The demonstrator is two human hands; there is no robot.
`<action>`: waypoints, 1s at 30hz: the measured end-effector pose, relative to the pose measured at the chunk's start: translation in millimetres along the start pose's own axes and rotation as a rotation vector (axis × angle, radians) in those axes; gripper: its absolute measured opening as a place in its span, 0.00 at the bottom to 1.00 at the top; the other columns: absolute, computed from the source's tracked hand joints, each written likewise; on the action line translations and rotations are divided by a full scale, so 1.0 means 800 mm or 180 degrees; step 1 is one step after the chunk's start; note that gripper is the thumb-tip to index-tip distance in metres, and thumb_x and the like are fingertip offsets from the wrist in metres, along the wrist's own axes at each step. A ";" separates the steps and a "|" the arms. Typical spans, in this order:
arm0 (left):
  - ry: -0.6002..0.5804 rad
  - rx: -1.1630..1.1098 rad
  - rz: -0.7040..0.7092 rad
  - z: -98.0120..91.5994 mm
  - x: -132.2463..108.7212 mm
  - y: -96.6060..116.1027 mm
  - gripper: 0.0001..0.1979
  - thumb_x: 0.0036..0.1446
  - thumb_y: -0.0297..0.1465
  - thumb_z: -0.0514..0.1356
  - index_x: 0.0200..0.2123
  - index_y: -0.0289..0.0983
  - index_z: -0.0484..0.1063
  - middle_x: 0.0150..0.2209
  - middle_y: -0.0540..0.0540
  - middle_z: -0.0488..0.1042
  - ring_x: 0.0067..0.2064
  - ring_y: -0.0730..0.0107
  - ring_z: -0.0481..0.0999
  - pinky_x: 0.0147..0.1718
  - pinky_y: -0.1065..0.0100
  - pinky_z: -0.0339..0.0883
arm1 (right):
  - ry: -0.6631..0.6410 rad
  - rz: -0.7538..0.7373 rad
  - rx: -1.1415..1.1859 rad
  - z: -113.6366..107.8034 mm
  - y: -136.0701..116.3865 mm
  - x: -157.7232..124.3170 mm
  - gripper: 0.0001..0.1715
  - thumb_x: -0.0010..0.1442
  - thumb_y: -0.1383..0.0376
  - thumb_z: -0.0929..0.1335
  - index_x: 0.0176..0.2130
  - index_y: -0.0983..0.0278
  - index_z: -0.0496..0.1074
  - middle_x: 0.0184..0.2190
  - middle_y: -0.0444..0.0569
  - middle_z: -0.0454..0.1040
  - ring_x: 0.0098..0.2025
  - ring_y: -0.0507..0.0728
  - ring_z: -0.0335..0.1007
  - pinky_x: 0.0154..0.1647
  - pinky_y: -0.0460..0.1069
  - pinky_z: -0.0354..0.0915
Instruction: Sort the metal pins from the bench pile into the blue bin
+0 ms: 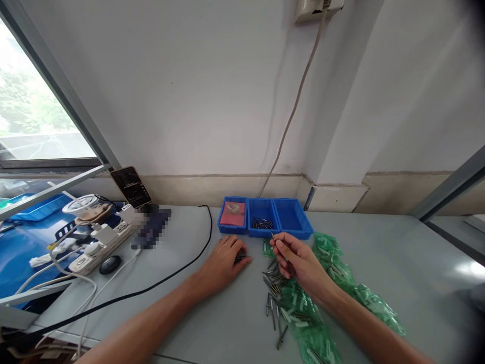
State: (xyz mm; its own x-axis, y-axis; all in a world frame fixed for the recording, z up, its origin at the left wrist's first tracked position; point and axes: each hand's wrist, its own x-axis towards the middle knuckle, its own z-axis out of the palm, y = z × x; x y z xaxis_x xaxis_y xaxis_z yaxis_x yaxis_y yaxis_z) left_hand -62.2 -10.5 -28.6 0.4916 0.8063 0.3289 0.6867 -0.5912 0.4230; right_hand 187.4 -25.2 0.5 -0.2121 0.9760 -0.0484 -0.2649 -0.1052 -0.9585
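Note:
My left hand (pixel 225 260) rests on the grey table with fingers curled over a few dark metal pins (pixel 240 257), mostly hidden under the palm. To the right, my right hand (pixel 297 258) is raised a little and pinches one small metal pin (pixel 273 236) between thumb and fingertips. Below it lies a loose pile of metal pins (pixel 273 288), some with brass-coloured bands. Green plastic bags (pixel 308 328) holding more pins lie under and beside my right forearm. Just beyond both hands, the middle blue bin (pixel 261 233) holds several dark pins.
The left blue bin (pixel 232 229) holds a pink card with a small clear bag; the right blue bin (pixel 293 215) stands beside it. A black cable (pixel 166 279) crosses the table at left. Farther left are a power strip (pixel 85 260), a phone (pixel 131 187) and a black mouse-like object (pixel 109 265).

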 end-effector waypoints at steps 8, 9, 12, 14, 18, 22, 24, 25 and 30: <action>-0.0031 -0.0008 -0.0009 -0.001 0.002 0.001 0.08 0.71 0.34 0.65 0.42 0.39 0.69 0.43 0.47 0.74 0.44 0.60 0.72 0.46 0.60 0.65 | -0.0046 0.0064 0.0044 0.001 -0.001 -0.001 0.19 0.64 0.50 0.77 0.43 0.60 0.76 0.38 0.45 0.69 0.27 0.49 0.57 0.20 0.44 0.61; -0.0031 -0.0010 -0.0004 -0.001 0.002 0.001 0.08 0.71 0.34 0.65 0.42 0.39 0.69 0.43 0.47 0.74 0.44 0.60 0.72 0.46 0.60 0.65 | -0.0025 0.0044 0.0018 0.001 0.000 0.000 0.20 0.63 0.49 0.77 0.43 0.60 0.75 0.38 0.45 0.69 0.27 0.49 0.57 0.20 0.44 0.61; -0.0039 -0.0029 -0.0012 -0.002 0.002 0.001 0.07 0.71 0.33 0.65 0.42 0.39 0.69 0.43 0.47 0.73 0.44 0.60 0.72 0.45 0.61 0.64 | 0.0060 -0.0032 -0.0184 0.000 0.001 0.001 0.22 0.63 0.48 0.77 0.43 0.60 0.74 0.34 0.42 0.68 0.25 0.49 0.57 0.20 0.44 0.61; -0.0050 -0.0034 -0.0019 -0.003 0.003 0.002 0.08 0.71 0.34 0.65 0.42 0.39 0.69 0.43 0.47 0.73 0.44 0.60 0.72 0.46 0.61 0.64 | 0.0087 -0.0090 -0.0417 -0.002 0.002 0.002 0.22 0.63 0.46 0.76 0.43 0.59 0.73 0.28 0.38 0.65 0.23 0.49 0.58 0.21 0.45 0.61; -0.0053 -0.0013 -0.0037 -0.003 0.003 0.002 0.08 0.71 0.34 0.65 0.42 0.39 0.69 0.42 0.48 0.73 0.44 0.60 0.71 0.46 0.61 0.64 | 0.0083 -0.0271 -0.0785 -0.004 0.005 0.002 0.22 0.64 0.45 0.75 0.42 0.58 0.71 0.27 0.37 0.63 0.21 0.48 0.59 0.20 0.45 0.60; -0.0042 0.0012 -0.0018 -0.003 0.002 0.003 0.08 0.71 0.34 0.65 0.42 0.39 0.69 0.41 0.48 0.73 0.44 0.61 0.71 0.45 0.61 0.64 | 0.0014 -0.0409 -0.0970 -0.004 0.008 0.001 0.21 0.66 0.46 0.73 0.42 0.58 0.71 0.32 0.38 0.66 0.20 0.47 0.59 0.19 0.46 0.59; -0.0028 0.0091 0.0013 -0.003 0.001 0.004 0.08 0.72 0.34 0.64 0.42 0.39 0.69 0.41 0.48 0.73 0.43 0.61 0.71 0.45 0.60 0.63 | 0.0006 -0.0447 -0.1005 -0.004 0.009 0.001 0.20 0.67 0.46 0.73 0.42 0.58 0.71 0.30 0.38 0.65 0.20 0.47 0.59 0.19 0.46 0.59; -0.0010 0.0168 0.0029 -0.003 0.001 0.004 0.08 0.72 0.35 0.64 0.42 0.39 0.69 0.42 0.48 0.73 0.44 0.61 0.71 0.45 0.60 0.62 | 0.0002 -0.0451 -0.1014 -0.004 0.008 0.001 0.20 0.67 0.46 0.73 0.42 0.58 0.71 0.30 0.38 0.65 0.19 0.47 0.59 0.19 0.45 0.58; 0.0086 0.0519 0.0046 -0.003 0.001 0.005 0.10 0.71 0.36 0.65 0.42 0.39 0.68 0.43 0.48 0.74 0.45 0.58 0.72 0.46 0.57 0.60 | 0.0000 -0.0428 -0.1013 -0.005 0.006 0.001 0.20 0.67 0.46 0.73 0.42 0.59 0.71 0.28 0.37 0.64 0.19 0.47 0.60 0.20 0.46 0.57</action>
State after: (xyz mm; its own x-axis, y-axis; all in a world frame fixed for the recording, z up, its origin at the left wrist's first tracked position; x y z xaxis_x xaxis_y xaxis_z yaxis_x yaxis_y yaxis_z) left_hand -60.5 -12.4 -24.8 0.4889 0.7958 0.3574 0.7586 -0.5901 0.2762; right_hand 189.8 -24.1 -5.6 -0.1952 0.9771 0.0843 0.0162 0.0892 -0.9959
